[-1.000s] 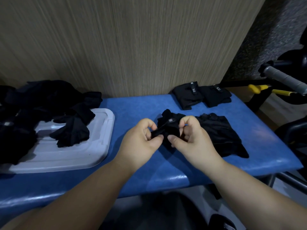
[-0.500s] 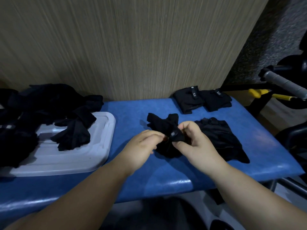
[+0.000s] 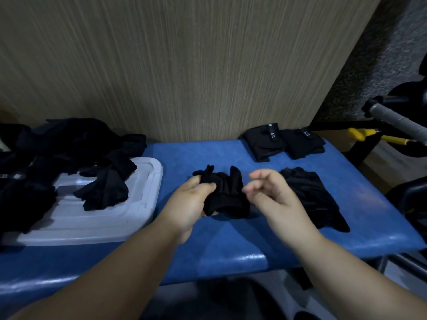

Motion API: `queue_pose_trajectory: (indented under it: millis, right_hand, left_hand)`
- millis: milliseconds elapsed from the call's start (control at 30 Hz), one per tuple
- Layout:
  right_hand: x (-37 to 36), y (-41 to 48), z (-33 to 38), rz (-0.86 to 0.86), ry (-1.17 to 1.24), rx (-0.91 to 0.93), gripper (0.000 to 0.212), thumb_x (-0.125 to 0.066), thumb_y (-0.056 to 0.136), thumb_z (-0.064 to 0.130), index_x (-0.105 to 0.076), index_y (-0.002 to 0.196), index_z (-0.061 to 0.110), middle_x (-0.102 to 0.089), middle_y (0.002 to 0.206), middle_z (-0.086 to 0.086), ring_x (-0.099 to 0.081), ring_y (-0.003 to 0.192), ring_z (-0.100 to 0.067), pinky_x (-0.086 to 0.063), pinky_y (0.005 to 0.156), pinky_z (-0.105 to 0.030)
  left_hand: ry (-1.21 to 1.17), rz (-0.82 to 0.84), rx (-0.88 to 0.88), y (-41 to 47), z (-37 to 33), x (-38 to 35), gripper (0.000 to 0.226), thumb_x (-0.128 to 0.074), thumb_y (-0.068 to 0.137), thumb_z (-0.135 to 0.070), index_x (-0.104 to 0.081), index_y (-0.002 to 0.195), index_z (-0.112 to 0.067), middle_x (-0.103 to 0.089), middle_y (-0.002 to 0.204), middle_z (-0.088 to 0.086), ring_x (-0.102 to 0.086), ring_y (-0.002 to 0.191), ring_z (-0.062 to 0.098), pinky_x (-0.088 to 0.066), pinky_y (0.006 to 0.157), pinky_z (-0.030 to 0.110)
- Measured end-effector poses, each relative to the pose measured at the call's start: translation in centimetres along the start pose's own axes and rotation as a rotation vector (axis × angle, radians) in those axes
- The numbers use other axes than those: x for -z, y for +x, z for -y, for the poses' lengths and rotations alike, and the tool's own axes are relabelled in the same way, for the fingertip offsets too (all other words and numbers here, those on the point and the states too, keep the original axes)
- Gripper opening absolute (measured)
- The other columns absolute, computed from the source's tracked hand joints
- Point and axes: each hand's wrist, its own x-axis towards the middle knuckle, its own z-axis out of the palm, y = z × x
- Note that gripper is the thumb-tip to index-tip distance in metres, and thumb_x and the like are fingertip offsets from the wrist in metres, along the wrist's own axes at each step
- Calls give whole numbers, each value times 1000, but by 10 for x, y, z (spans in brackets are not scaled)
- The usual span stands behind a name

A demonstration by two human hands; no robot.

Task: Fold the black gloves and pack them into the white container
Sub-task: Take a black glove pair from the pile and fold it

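Observation:
My left hand (image 3: 193, 203) grips a bunched black glove (image 3: 227, 194) just above the blue bench (image 3: 231, 245), its fingers pointing away from me. My right hand (image 3: 273, 195) hovers right beside the glove with its fingers loosely curled and nothing in it. Another black glove (image 3: 316, 199) lies flat on the bench behind my right hand. Two folded gloves (image 3: 283, 143) with small white labels sit at the back right. The white container (image 3: 92, 215) lies at the left with a loose glove (image 3: 104, 192) on it and a heap of black gloves (image 3: 57, 148) over its far left side.
A wood-grain wall (image 3: 184, 65) stands directly behind the bench. At the right are a grey padded bar (image 3: 397, 122), a yellow handle (image 3: 369, 135) and dark metal framing. The bench's front edge runs just beneath my forearms.
My right hand has let go of the glove and drawn slightly right. My left hand now holds the glove alone, and the glove has spread out further with its fingers up.

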Motion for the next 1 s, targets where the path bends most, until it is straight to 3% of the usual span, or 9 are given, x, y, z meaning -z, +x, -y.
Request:
queue_pose_trajectory:
  millis: [67, 167, 267, 367, 433, 533, 633, 867, 1000]
  right_hand:
    - [1, 4, -2, -101, -24, -112, 19, -66, 83, 35, -57, 95, 23, -62, 83, 0, -57, 81, -16, -49, 77, -36]
    - [1, 6, -5, -40, 55, -287, 23, -65, 88, 34, -59, 101, 17, -69, 94, -2, -67, 89, -19, -55, 78, -34]
    - [0, 4, -3, 27, 172, -298, 20, -65, 89, 14, -60, 109, 12, -71, 104, -15, -70, 95, -27, -56, 82, -37]
    - [3, 3, -2, 95, 100, -222, 21, -60, 92, 4, -59, 110, 14, -72, 102, -12, -69, 99, -28, -54, 90, -41]
    - [4, 3, 0, 151, 7, -176, 22, -59, 92, 10, -59, 110, 22, -72, 103, -7, -68, 101, -24, -51, 95, -45]
    - [3, 1, 0, 185, -32, -167, 23, -60, 91, 20, -57, 113, 28, -73, 101, -6, -69, 100, -21, -49, 97, -47]
    - [1, -1, 2, 111, -3, -174, 25, -58, 95, 20, -54, 119, 25, -74, 98, -3, -70, 97, -17, -51, 96, -43]
    - [2, 3, 7, -11, -105, -173, 22, -53, 97, 15, -50, 117, 25, -75, 84, -4, -72, 80, -18, -58, 79, -36]
    - [4, 1, 0, -21, -467, -192, 32, -58, 93, 23, -43, 122, 27, -54, 52, 5, -50, 46, -5, -43, 49, -20]
  left_hand:
    - [-54, 31, 19, 0, 0, 0, 20, -48, 99, -12, -66, 107, -14, -71, 98, 7, -65, 86, 18, -52, 76, 34]
    - [-61, 108, 25, -2, 1, -2, 21, -46, 99, -10, -64, 109, -15, -72, 106, 6, -67, 96, 20, -51, 85, 33]
    - [-32, 190, 21, -4, 2, -4, 27, -51, 95, -6, -58, 121, -11, -70, 114, 7, -66, 107, 21, -52, 93, 34]
    - [-81, 248, 29, -3, 0, 0, 43, -64, 88, -22, -53, 128, -9, -68, 120, 11, -64, 112, 25, -48, 100, 43]
    - [-112, 248, 45, -3, -1, 0, 45, -65, 88, -30, -55, 126, -7, -67, 120, 13, -64, 112, 26, -49, 98, 43]
    - [-125, 84, 51, -1, 0, 0, 18, -59, 93, -12, -58, 110, -10, -71, 109, 12, -69, 98, 22, -54, 87, 37]
    - [-142, 66, 55, -1, 1, -1, 16, -53, 94, -2, -58, 106, -11, -71, 100, 9, -69, 92, 21, -55, 80, 37]
    - [-173, 57, 42, 0, 2, -2, 22, -49, 97, -2, -56, 114, -14, -69, 105, 8, -69, 91, 19, -57, 72, 35]
    - [392, -97, -98, 8, 10, 7, 33, -64, 90, -17, -48, 118, -21, -65, 97, -6, -63, 78, 8, -49, 61, 20]
